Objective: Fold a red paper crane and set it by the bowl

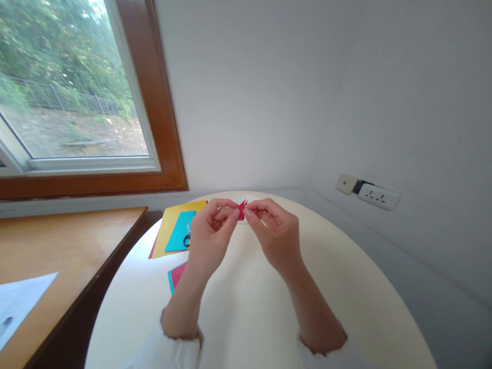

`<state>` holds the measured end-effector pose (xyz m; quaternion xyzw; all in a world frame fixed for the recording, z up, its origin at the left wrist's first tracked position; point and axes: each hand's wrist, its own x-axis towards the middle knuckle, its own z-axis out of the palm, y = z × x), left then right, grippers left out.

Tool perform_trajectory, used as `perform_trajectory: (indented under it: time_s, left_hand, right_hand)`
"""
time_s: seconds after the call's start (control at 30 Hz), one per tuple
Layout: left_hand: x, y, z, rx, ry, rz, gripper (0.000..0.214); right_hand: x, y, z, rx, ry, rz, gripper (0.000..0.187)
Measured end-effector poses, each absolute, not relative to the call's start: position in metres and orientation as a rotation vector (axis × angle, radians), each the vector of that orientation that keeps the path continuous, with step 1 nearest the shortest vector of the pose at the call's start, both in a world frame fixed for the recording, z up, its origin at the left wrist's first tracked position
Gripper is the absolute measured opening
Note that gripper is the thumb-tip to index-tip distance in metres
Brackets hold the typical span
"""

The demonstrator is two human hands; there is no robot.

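A small red piece of folded paper (242,209) is held up between both hands over the far part of the round table. My left hand (213,230) pinches its left side between thumb and fingers. My right hand (275,230) pinches the right side in the same way. Thin pointed bits stick up from the top of the red paper. The fingertips cover much of it, so its full shape is hidden. Behind my left hand lies a pair of scissors (187,240) with dark handles, partly covered by the hand.
The scissors rest on blue paper (176,237) over yellow paper (163,241). Pink and blue sheets (177,274) lie beside my left forearm on the white round table (246,318). A wooden desk (96,241) stands at left, a wall socket (378,196) at right.
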<state>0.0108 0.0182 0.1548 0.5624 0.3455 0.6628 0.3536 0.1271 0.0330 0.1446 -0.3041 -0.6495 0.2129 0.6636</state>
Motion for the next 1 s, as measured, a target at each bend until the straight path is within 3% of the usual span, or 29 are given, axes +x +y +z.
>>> perform_trajectory:
  time_s: [0.43,0.73,1.0]
  left_hand:
    - [0.0153,0.0143,0.1536,1.548,0.868,1.761,0.013]
    - [0.0070,0.0192,0.1516,1.451,0.691,1.590,0.022]
    - [0.0127,0.0164,0.1540,1.577,0.864,1.697,0.011]
  right_hand:
    - [0.1258,0.0324,0.1493,-0.688,-1.281,0.590,0.012]
    - [0.1336,0.0312,0.1532,-0.598,-1.454,0.696,0.005]
    - [0.1307,0.0335,0.1502,-0.683,-1.395,0.614,0.008]
